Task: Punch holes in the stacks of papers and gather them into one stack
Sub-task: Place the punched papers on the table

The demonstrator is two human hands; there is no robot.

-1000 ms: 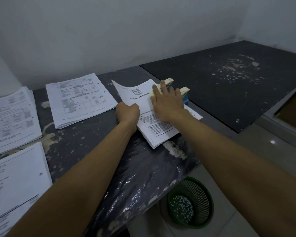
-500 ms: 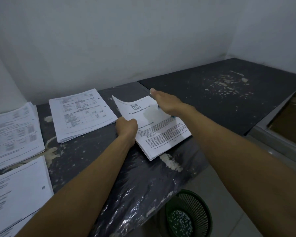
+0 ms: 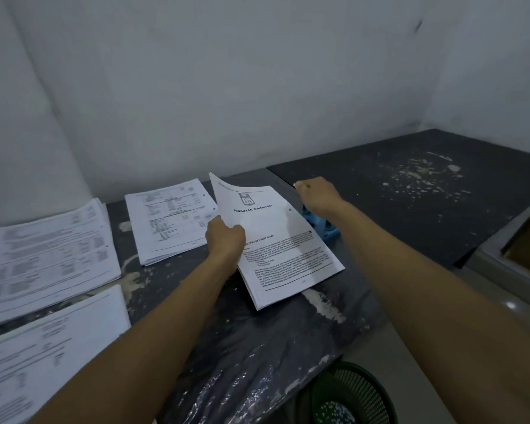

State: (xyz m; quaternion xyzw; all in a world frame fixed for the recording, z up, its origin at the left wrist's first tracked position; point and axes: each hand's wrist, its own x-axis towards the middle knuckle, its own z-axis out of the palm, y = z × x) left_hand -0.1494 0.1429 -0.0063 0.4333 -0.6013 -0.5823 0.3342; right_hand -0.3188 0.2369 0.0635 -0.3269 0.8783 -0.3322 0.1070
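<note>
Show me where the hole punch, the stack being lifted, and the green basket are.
hole punch (image 3: 322, 226): head view, on its blue base beside the right wrist.
lifted stack (image 3: 276, 240): head view, middle of the top page.
green basket (image 3: 377, 393): head view, on its mesh rim.

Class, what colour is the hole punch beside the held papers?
Light blue hole punch, head view.
</note>
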